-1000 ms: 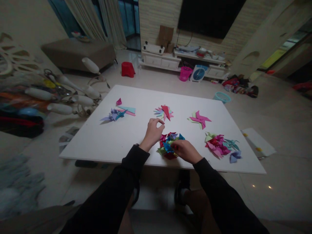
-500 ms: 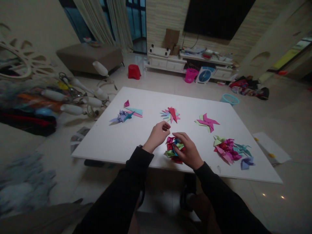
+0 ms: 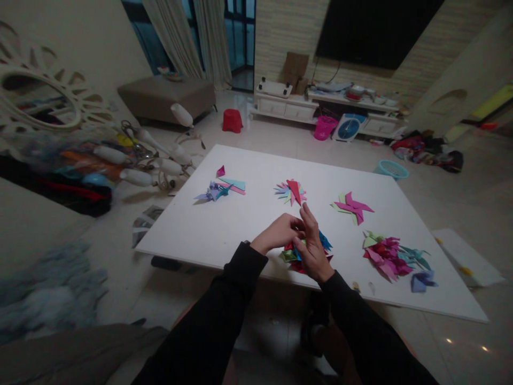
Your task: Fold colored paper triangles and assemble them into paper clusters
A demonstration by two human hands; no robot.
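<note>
My left hand (image 3: 282, 231) is at the near middle of the white table (image 3: 192, 230), its fingers curled against the palm side of my right hand. Whatever those fingertips may hold is hidden. My right hand (image 3: 313, 250) is held edge-on with its fingers stretched upward and the thumb bent toward the left fingers. Below both hands lies a pile of folded origami pieces (image 3: 287, 256) in red, green and blue, partly covered by them. Just beyond the fingertips is a fan of folded paper strips (image 3: 294, 191) with a red one on top.
Pink and green folded papers (image 3: 353, 207) lie crossed at right. Nearer is a heap of origami cranes (image 3: 387, 254) beside a lilac one (image 3: 422, 280). Purple and blue cranes (image 3: 214, 191) sit at left. A white lamp (image 3: 160, 166) stands past the left edge.
My hands have come together, the left fingers now against the right hand. The right fingers have straightened upward. The whole view has shifted, so the table sits farther right and lower.
</note>
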